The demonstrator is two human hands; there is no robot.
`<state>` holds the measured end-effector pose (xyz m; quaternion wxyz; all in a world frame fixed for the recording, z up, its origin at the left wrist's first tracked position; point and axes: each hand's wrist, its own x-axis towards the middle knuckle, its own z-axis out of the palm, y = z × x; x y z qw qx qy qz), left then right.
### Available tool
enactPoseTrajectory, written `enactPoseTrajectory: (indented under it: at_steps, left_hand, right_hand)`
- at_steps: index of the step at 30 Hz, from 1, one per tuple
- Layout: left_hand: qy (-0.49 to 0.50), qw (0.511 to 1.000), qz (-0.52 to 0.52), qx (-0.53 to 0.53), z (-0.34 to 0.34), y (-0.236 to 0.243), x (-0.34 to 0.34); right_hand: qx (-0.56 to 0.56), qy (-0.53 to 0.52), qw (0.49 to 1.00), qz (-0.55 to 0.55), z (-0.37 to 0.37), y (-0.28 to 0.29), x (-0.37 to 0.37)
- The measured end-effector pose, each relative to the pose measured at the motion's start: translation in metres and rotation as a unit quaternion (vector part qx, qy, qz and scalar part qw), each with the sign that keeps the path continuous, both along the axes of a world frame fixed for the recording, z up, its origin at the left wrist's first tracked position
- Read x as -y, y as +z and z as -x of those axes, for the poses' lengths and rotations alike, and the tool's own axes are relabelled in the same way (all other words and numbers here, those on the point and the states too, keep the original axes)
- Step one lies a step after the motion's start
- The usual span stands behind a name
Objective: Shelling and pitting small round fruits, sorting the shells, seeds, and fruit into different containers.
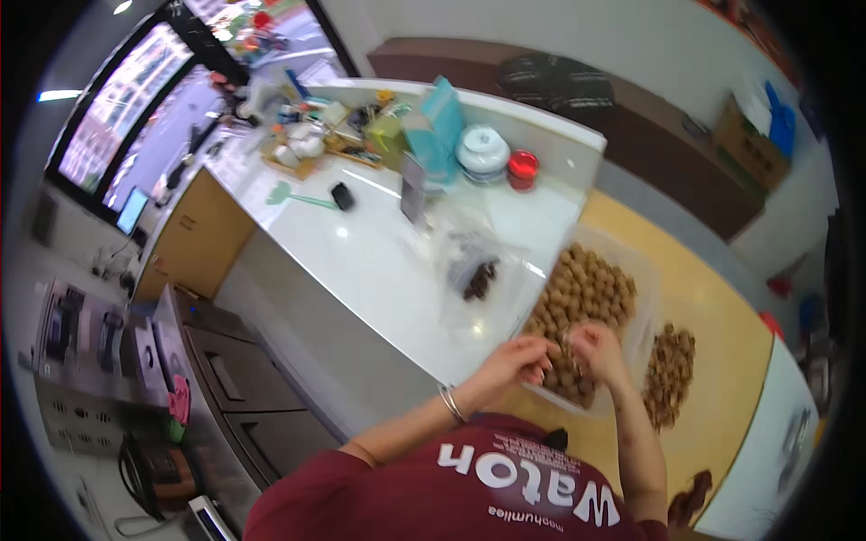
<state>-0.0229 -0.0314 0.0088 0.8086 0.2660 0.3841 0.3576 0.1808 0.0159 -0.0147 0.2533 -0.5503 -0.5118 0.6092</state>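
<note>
A translucent plastic tub [642, 302] full of round tan-brown fruits [586, 288], which look like longans, stands on the yellow table. Over its near part my left hand [523, 362], with a bracelet at the wrist, has its fingers bent together. My right hand [595, 350] is close beside it, thumb and fingers pinched. Whatever sits between the fingers is too small and blurred to name. To the right of the tub lies a heap of brown broken pieces [669, 374], like shells.
On the white counter [361, 261] lies a clear plastic bag [474, 270] with dark pieces inside. Behind it are a lidded white jar [483, 149], a red jar [522, 169], a turquoise bag [437, 135] and a green fly swatter [298, 196]. A dark red item [690, 499] lies near right.
</note>
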Motion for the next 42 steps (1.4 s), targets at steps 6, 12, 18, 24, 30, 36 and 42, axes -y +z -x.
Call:
enactPoseTrajectory:
  at_steps: [6, 12, 18, 24, 30, 36, 42]
  left_hand:
    - [-0.065, 0.996, -0.008, -0.056, -0.013, 0.017, -0.008]
    - [-0.023, 0.997, 0.034, 0.066, -0.044, 0.007, -0.020]
    - [-0.048, 0.997, 0.031, 0.056, -0.038, 0.014, -0.012]
    - [-0.119, 0.986, -0.008, 0.113, -0.032, 0.022, -0.014]
    - [-0.080, 0.996, -0.024, 0.045, -0.029, 0.013, -0.015]
    - [-0.120, 0.990, -0.055, -0.051, -0.026, 0.016, -0.017]
    - [-0.093, 0.988, -0.074, -0.094, -0.028, 0.017, -0.022]
  right_hand:
    - [-0.319, -0.236, 0.918, -0.006, 0.032, 0.024, -0.009]
    - [-0.203, -0.256, 0.930, -0.166, 0.044, 0.035, 0.006]
    - [-0.141, -0.125, 0.949, -0.253, -0.001, 0.055, 0.030]
    - [0.056, 0.045, 0.919, -0.388, -0.013, 0.067, 0.042]
    - [0.155, 0.017, 0.876, -0.457, -0.004, 0.072, 0.042]
    - [0.144, 0.074, 0.901, -0.403, -0.009, 0.067, 0.044]
    - [0.057, 0.041, 0.927, -0.369, -0.012, 0.044, 0.039]
